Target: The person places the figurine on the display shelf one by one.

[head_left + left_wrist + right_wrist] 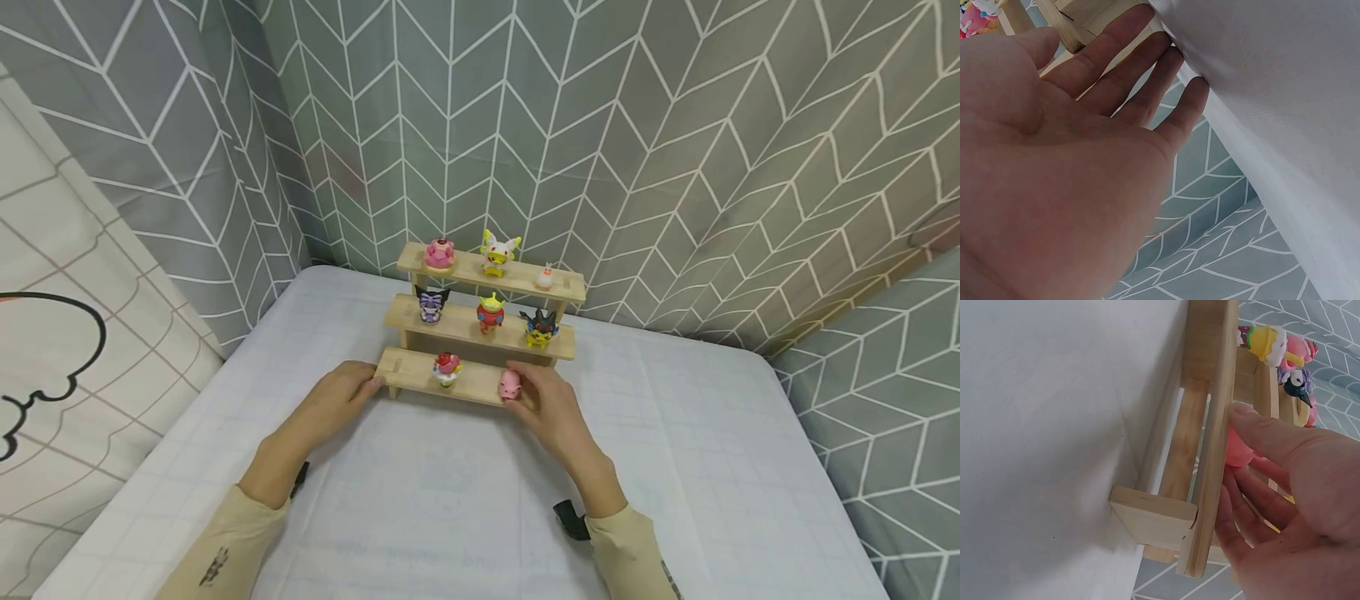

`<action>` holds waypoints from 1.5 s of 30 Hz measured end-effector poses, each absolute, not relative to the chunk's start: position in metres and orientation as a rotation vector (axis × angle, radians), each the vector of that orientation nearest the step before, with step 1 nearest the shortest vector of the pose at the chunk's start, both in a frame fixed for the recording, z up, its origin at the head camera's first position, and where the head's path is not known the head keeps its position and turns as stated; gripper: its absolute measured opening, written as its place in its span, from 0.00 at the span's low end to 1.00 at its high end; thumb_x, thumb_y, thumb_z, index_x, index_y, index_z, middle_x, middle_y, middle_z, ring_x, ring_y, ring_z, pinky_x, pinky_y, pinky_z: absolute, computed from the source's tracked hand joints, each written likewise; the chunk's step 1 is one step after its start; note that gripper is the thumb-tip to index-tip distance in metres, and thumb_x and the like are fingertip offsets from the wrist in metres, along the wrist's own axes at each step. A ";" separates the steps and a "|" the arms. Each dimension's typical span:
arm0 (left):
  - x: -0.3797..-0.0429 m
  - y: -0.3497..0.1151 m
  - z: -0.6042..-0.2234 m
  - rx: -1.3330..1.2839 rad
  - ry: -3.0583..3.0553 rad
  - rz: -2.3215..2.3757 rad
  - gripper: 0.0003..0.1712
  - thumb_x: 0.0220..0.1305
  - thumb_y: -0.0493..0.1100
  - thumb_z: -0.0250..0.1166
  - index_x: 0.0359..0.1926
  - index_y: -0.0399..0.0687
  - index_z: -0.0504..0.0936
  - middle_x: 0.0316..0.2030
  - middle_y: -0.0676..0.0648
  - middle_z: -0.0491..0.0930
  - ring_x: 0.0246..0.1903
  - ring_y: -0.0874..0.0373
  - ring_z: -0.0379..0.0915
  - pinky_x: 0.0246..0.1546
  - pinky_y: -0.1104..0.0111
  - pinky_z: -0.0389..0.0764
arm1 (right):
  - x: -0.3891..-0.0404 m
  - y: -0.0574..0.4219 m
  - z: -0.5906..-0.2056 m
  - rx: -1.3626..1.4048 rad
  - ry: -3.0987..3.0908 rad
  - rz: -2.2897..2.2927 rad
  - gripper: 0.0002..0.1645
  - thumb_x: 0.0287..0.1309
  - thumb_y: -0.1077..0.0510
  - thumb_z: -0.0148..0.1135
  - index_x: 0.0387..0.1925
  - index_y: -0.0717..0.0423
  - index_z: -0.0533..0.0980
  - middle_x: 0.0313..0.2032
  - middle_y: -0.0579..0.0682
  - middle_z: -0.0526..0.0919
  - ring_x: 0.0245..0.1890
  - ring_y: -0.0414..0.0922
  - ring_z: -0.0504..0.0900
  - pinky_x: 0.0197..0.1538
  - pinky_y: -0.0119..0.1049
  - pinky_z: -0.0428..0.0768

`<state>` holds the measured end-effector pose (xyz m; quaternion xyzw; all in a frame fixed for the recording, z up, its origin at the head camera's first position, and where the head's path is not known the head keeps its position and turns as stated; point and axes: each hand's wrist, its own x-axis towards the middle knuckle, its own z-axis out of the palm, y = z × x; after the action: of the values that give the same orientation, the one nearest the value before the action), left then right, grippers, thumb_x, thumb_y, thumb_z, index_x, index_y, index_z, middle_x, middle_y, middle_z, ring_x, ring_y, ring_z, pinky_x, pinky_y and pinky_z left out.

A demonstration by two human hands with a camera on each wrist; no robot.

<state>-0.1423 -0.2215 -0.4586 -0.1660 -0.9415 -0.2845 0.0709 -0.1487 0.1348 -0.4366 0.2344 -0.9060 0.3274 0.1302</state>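
A three-step wooden display stand (pixel 480 333) rises at the back of the table. My right hand (pixel 551 404) pinches a small pink pig figurine (pixel 510 384) between thumb and fingers at the right part of the lowest step. In the right wrist view, the pink figurine (pixel 1238 449) is partly hidden behind the thumb and the step's edge. My left hand (pixel 341 396) touches the left end of the same step. Seen from the left wrist, its fingers (pixel 1129 81) are fairly straight beside the wood. Between both hands stands a figurine with a pink-and-red top (pixel 447 368).
On the middle step stand a purple-and-black figurine (pixel 431 305), a red one with a yellow top (pixel 491 314) and a black-and-yellow one (pixel 540 328). Above are a pink figurine (pixel 439 254), a white-eared yellow one (pixel 497 252) and a small white one (pixel 544 277). A patterned curtain (pixel 480 125) hangs behind.
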 end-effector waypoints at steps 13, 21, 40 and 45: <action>-0.143 -0.223 -0.462 -0.521 -2.809 -0.862 0.13 0.81 0.41 0.58 0.44 0.38 0.85 0.51 0.34 0.86 0.58 0.37 0.79 0.62 0.43 0.78 | -0.143 0.144 -0.430 0.569 -2.728 1.056 0.37 0.50 0.63 0.84 0.63 0.56 0.79 0.56 0.54 0.87 0.59 0.54 0.84 0.66 0.53 0.78; -0.143 -0.224 -0.458 -0.512 -2.820 -0.851 0.12 0.80 0.40 0.59 0.44 0.37 0.85 0.51 0.33 0.85 0.58 0.35 0.79 0.62 0.42 0.78 | -0.140 0.153 -0.428 0.588 -2.760 1.015 0.34 0.50 0.65 0.83 0.60 0.56 0.81 0.55 0.54 0.87 0.58 0.53 0.84 0.63 0.54 0.79; -0.145 -0.224 -0.461 -0.497 -2.835 -0.866 0.13 0.81 0.41 0.58 0.44 0.38 0.86 0.52 0.34 0.85 0.59 0.36 0.78 0.63 0.42 0.77 | -0.129 0.178 -0.442 0.661 -2.593 0.942 0.34 0.50 0.54 0.85 0.58 0.57 0.82 0.55 0.51 0.87 0.58 0.51 0.84 0.60 0.52 0.83; -0.145 -0.223 -0.461 -0.506 -2.835 -0.860 0.13 0.81 0.41 0.58 0.45 0.37 0.86 0.52 0.33 0.85 0.59 0.36 0.79 0.63 0.43 0.77 | -0.126 0.184 -0.445 0.624 -2.538 0.928 0.31 0.50 0.56 0.86 0.55 0.58 0.84 0.55 0.52 0.88 0.59 0.52 0.84 0.60 0.54 0.82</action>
<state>-0.1453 -0.2227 -0.4613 -0.1679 -0.9411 -0.2854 0.0683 -0.1260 0.1836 -0.4455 0.2213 -0.8997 0.3289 0.1829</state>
